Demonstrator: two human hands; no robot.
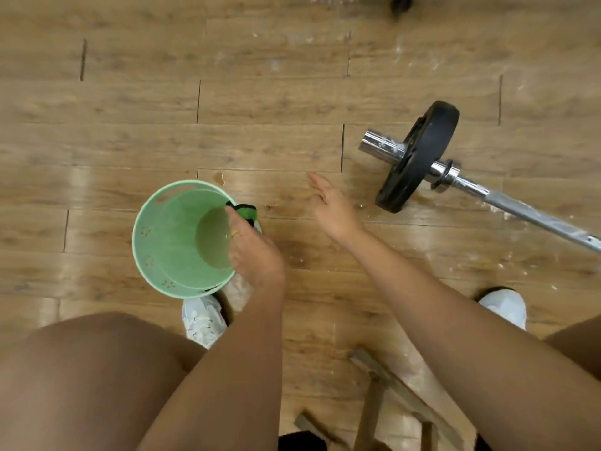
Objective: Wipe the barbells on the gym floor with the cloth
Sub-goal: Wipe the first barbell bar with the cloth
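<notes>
A person looks down at a wooden plank floor (260,102) with both bare arms stretched out ahead. The left hand (253,252) is over the near-right part of the rim of a pale green plastic bucket (146,229) that stands on the floor, and its fingers pinch a green and black cloth (245,211), which hangs bunched over the bucket's right rim. Murky water (213,239) lies in the bottom of the bucket. The right hand (331,206) is held above the floor between the bucket and the barbell (419,154), its fingers straight and loosely spread, holding nothing and touching nothing. The barbell lies on the floor to the right of that hand: a black weight plate stands on its edge, a short chrome sleeve end (380,146) sticks out to the left of it, and the long steel shaft (536,216) runs away towards the right edge of the view. White dusty marks speckle the sleeve and the boards round the shaft. A white shoe (203,320) stands just beside the near side of the bucket, and a second white shoe (507,305) is well apart to the right. Part of a worn wooden frame (383,402) shows between the person's legs.
</notes>
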